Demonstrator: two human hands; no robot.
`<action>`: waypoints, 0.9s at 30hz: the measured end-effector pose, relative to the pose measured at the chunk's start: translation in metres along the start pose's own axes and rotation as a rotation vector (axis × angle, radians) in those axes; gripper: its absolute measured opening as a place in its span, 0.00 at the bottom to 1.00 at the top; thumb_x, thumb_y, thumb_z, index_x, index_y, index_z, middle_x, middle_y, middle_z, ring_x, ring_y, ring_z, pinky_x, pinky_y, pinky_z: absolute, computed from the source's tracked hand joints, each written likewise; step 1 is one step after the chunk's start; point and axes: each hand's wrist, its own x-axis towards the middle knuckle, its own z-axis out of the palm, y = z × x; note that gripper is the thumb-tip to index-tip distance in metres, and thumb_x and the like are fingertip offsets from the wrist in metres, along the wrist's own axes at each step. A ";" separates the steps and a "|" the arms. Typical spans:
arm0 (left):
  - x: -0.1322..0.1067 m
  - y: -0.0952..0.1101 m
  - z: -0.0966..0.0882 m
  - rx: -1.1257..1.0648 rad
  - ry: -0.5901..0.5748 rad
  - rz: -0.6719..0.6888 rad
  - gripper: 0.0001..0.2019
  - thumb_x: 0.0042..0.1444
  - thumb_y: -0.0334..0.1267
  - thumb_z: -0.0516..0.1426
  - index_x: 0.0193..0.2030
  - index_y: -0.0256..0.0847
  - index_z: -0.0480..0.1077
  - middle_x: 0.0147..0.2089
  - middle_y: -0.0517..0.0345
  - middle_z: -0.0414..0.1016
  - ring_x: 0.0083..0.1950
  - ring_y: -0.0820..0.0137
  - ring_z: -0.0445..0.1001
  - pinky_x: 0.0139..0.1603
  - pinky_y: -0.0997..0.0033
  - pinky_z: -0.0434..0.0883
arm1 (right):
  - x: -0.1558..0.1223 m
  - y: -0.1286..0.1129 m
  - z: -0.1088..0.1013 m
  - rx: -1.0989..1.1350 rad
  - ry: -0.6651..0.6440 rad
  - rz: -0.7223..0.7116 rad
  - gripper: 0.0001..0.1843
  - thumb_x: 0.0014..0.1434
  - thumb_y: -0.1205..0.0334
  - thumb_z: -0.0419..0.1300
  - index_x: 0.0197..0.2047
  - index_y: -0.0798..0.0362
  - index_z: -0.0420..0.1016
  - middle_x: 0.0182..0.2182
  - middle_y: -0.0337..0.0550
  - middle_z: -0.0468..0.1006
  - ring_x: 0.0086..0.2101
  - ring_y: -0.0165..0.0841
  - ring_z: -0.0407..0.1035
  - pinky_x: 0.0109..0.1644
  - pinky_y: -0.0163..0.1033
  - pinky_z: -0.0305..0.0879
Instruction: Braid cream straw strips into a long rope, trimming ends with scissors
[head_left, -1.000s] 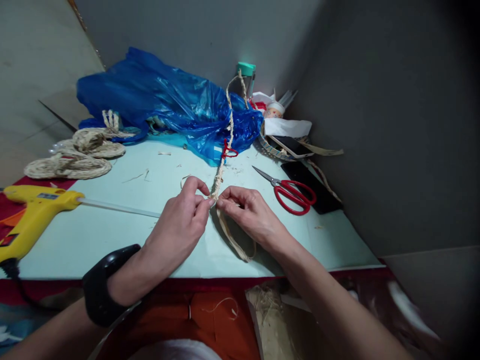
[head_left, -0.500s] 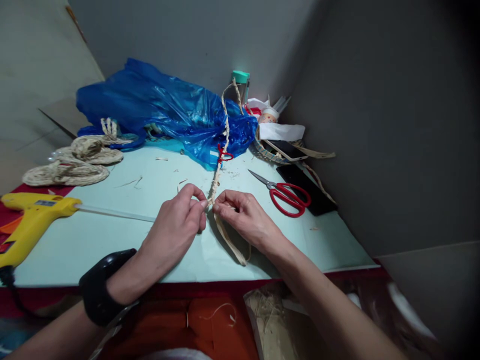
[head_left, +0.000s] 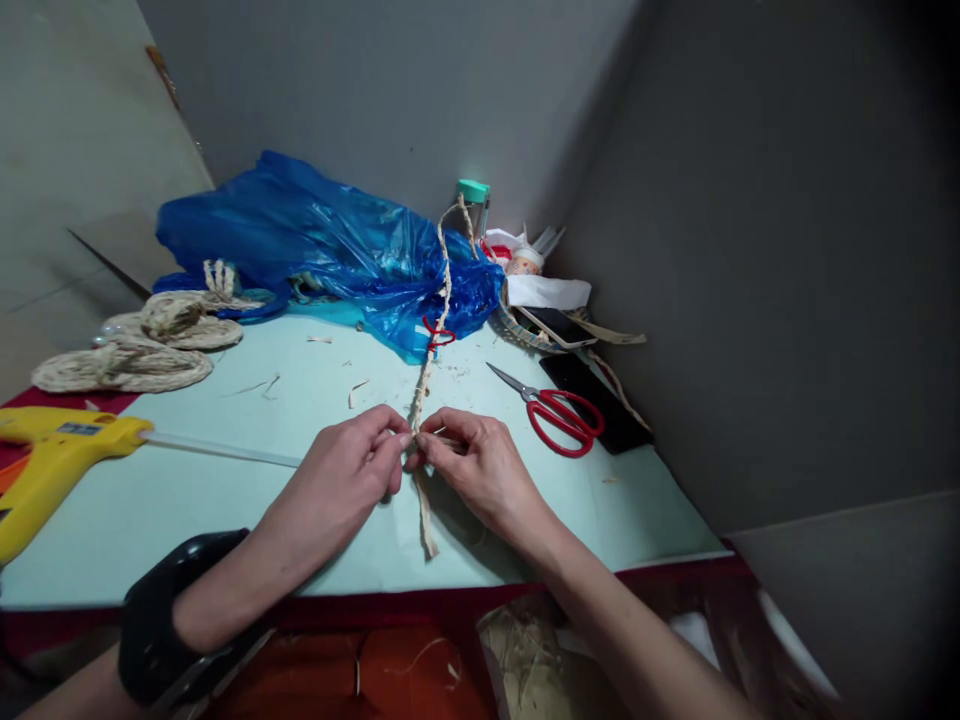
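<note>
A pale braided straw cord runs from the back of the table toward me, with a red tie knotted round it. My left hand pinches the cord's near end between thumb and fingers. My right hand pinches the same spot from the other side, fingertips touching the left ones. Loose strands hang below the pinch onto the light blue table mat. A black band sits on my left wrist.
Red-handled scissors lie right of my hands, a dark phone behind them. A yellow glue gun with a glue stick lies at left. Coiled straw rope, a blue plastic bag and a green-capped bottle stand at the back.
The loop of strands below my hands has straightened into a short hanging tail. Both hands stay pinched together on the cord; the view has tipped slightly downward.
</note>
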 end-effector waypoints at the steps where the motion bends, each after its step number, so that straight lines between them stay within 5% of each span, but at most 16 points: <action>1: -0.002 0.001 0.000 0.022 0.014 0.001 0.10 0.62 0.42 0.49 0.32 0.44 0.66 0.20 0.66 0.69 0.25 0.69 0.67 0.31 0.69 0.61 | 0.000 0.000 0.001 0.003 0.009 0.013 0.08 0.61 0.64 0.55 0.33 0.54 0.75 0.26 0.41 0.80 0.25 0.29 0.69 0.31 0.32 0.59; 12: -0.031 -0.012 0.035 0.344 0.299 0.405 0.16 0.64 0.31 0.44 0.44 0.40 0.73 0.32 0.53 0.81 0.27 0.66 0.78 0.29 0.69 0.70 | -0.003 -0.004 0.003 0.132 0.097 0.053 0.10 0.61 0.59 0.58 0.31 0.54 0.76 0.26 0.40 0.79 0.28 0.29 0.70 0.33 0.32 0.62; 16: -0.034 -0.008 0.031 0.312 0.215 0.445 0.16 0.64 0.32 0.45 0.41 0.42 0.74 0.34 0.54 0.80 0.31 0.68 0.78 0.32 0.71 0.71 | 0.000 -0.001 0.006 0.363 0.053 0.131 0.08 0.60 0.60 0.59 0.32 0.55 0.73 0.28 0.42 0.80 0.30 0.32 0.73 0.36 0.33 0.66; 19: -0.026 -0.002 0.013 0.190 0.145 0.349 0.14 0.64 0.37 0.49 0.33 0.44 0.73 0.36 0.55 0.78 0.38 0.66 0.77 0.40 0.68 0.70 | -0.001 -0.001 0.004 0.399 0.027 0.140 0.07 0.59 0.61 0.60 0.31 0.55 0.71 0.25 0.39 0.78 0.27 0.30 0.72 0.33 0.32 0.65; 22: -0.007 0.000 -0.004 0.072 0.122 0.112 0.08 0.58 0.44 0.55 0.37 0.42 0.71 0.35 0.56 0.76 0.36 0.65 0.73 0.38 0.64 0.68 | -0.003 -0.004 0.000 0.366 0.022 0.126 0.07 0.60 0.61 0.59 0.32 0.55 0.72 0.21 0.36 0.74 0.25 0.27 0.68 0.31 0.30 0.62; 27: 0.025 -0.001 -0.010 -0.384 -0.234 -0.058 0.10 0.52 0.41 0.59 0.40 0.40 0.69 0.27 0.62 0.75 0.27 0.72 0.66 0.27 0.73 0.60 | -0.002 -0.006 -0.008 0.416 -0.018 0.161 0.08 0.61 0.61 0.59 0.32 0.55 0.71 0.21 0.36 0.74 0.23 0.25 0.65 0.29 0.30 0.59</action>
